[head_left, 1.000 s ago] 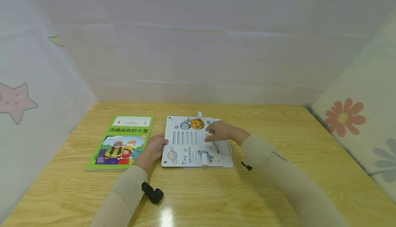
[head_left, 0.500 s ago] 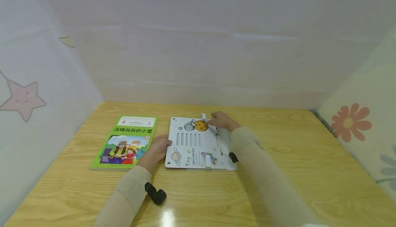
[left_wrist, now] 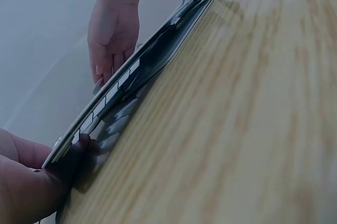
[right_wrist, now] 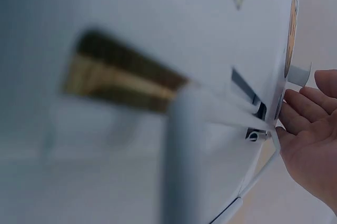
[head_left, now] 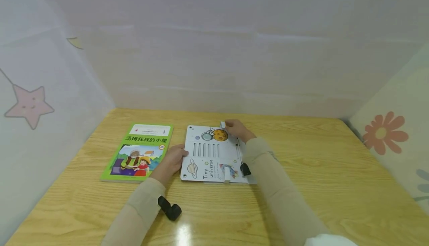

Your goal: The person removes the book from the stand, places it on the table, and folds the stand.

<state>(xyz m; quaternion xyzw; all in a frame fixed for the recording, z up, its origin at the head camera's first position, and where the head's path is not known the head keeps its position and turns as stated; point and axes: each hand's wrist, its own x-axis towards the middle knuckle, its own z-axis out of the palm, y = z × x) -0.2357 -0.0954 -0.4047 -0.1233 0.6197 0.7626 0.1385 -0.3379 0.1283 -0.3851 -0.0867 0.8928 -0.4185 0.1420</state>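
Note:
A white book stand point(head_left: 206, 147), printed with "Tiny universe", an astronaut and a planet, lies on the wooden table. At its left edge my left hand point(head_left: 173, 159) grips the board, thumb on top and fingers underneath, as the left wrist view shows. My right hand point(head_left: 236, 129) is at the far edge, its fingers loosely extended beside the upper white page clip point(head_left: 223, 125). In the right wrist view, the fingers of my right hand point(right_wrist: 313, 124) reach the board's edge, with the clip close to the thumb. A second page clip point(head_left: 227, 174) sits at the near edge.
Left of the stand lies a green picture-covered book point(head_left: 139, 154), close to my left forearm. Table surface point(head_left: 318, 171) stretches to the right. White cloth walls point(head_left: 214, 63) with star and flower prints surround the back and sides. Each wrist carries a black camera mount point(head_left: 169, 208).
My right hand has moved from over the stand's middle right to its far edge, beside the upper clip. The left hand keeps its grip. The head view has shifted slightly.

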